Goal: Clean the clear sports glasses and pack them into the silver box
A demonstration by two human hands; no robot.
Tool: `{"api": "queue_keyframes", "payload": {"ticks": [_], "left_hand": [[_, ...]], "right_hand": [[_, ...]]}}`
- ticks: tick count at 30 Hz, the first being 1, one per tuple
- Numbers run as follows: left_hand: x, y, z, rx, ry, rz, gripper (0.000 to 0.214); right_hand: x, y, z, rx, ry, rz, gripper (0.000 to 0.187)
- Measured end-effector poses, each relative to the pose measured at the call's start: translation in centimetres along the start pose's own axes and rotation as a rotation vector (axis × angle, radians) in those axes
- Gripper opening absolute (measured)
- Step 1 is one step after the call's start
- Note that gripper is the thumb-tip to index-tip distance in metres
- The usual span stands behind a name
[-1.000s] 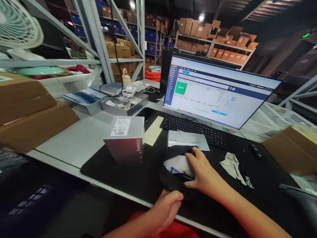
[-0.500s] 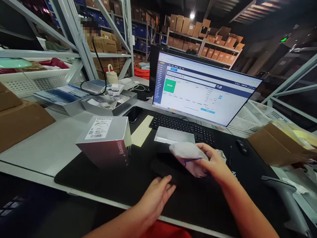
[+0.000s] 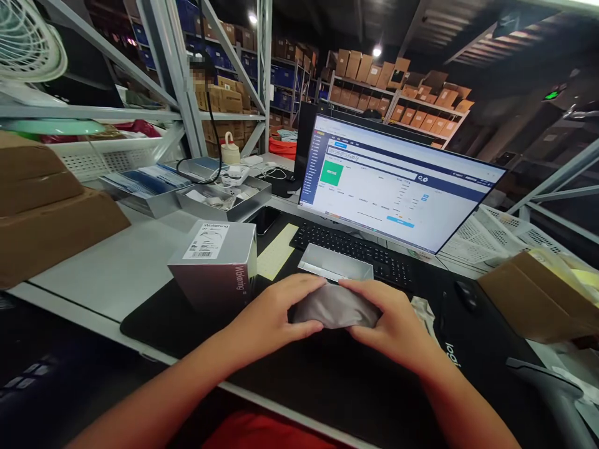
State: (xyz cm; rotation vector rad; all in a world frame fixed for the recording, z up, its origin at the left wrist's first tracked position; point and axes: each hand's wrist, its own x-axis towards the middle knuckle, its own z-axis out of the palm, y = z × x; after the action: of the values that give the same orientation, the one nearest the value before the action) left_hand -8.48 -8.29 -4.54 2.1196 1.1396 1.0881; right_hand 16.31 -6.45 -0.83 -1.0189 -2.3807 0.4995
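Between my two hands is a grey cloth pouch point(image 3: 337, 307), bulging around contents that I cannot see. My left hand point(image 3: 283, 305) grips its left end, thumb below and fingers above. On the right end my right hand point(image 3: 386, 312) is closed in the same way. The pouch is held over the black desk mat point(image 3: 322, 380). Just beyond it lies a flat silver box piece point(image 3: 334, 262) against the keyboard point(image 3: 355, 249). To the left stands a silver box point(image 3: 213, 265) with a white label and "Wakening" on its side.
A monitor point(image 3: 384, 187) stands behind the keyboard. Right of my hands are a mouse point(image 3: 466, 295), an open carton point(image 3: 538, 296) and a barcode scanner point(image 3: 545, 380). A yellow paper strip point(image 3: 277, 252), a phone point(image 3: 264, 220) and a silver tray point(image 3: 248, 199) are at the left back.
My left hand has risen from the mat and taken hold of the pouch's left end. The pouch, earlier only in my right hand, has moved slightly left and lies level. The view has shifted left.
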Motion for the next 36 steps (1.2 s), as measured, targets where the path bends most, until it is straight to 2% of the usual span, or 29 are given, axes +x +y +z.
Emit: {"api": "queue_keyframes", "payload": {"ticks": [1, 4, 6, 10, 14, 21, 26, 31, 33, 36], "left_hand": [[0.1, -0.3, 0.2, -0.017, -0.019, -0.006, 0.060], [-0.4, -1.1, 0.8, -0.041, -0.036, 0.010, 0.069], [-0.8, -1.4, 0.9, -0.051, -0.055, 0.031, 0.068], [-1.0, -1.5, 0.9, -0.053, -0.144, -0.002, 0.068], [-1.1, -1.8, 1.1, -0.074, -0.110, 0.008, 0.064], [-1.2, -2.5, 0.2, -0.168, -0.205, 0.016, 0.063], [-1.3, -2.9, 0.2, -0.130, -0.220, 0.072, 0.063], [-2.2, -3.7, 0.2, -0.087, -0.175, 0.119, 0.065], [-2.7, -4.1, -0.2, -0.064, -0.118, 0.137, 0.064], [-3.2, -4.3, -0.6, -0.028, -0.033, 0.177, 0.056]], "right_hand": [[-0.1, 0.1, 0.2, 0.005, -0.015, -0.007, 0.063], [-0.4, 0.8, 0.5, 0.066, -0.029, 0.015, 0.061], [-0.5, 1.2, 0.6, 0.118, -0.034, 0.053, 0.061], [-0.6, 1.7, 0.6, 0.155, -0.073, 0.069, 0.063], [-0.7, 1.8, 0.7, 0.150, -0.070, 0.072, 0.062], [-0.8, 2.5, 0.2, 0.170, -0.147, 0.066, 0.066], [-1.0, 2.8, 0.0, 0.159, -0.155, 0.062, 0.070], [-1.5, 3.7, -1.2, 0.080, -0.253, 0.000, 0.095], [-1.8, 4.2, -2.0, 0.034, -0.270, 0.024, 0.089], [-2.3, 4.6, -2.8, -0.012, -0.218, 0.034, 0.060]]}}
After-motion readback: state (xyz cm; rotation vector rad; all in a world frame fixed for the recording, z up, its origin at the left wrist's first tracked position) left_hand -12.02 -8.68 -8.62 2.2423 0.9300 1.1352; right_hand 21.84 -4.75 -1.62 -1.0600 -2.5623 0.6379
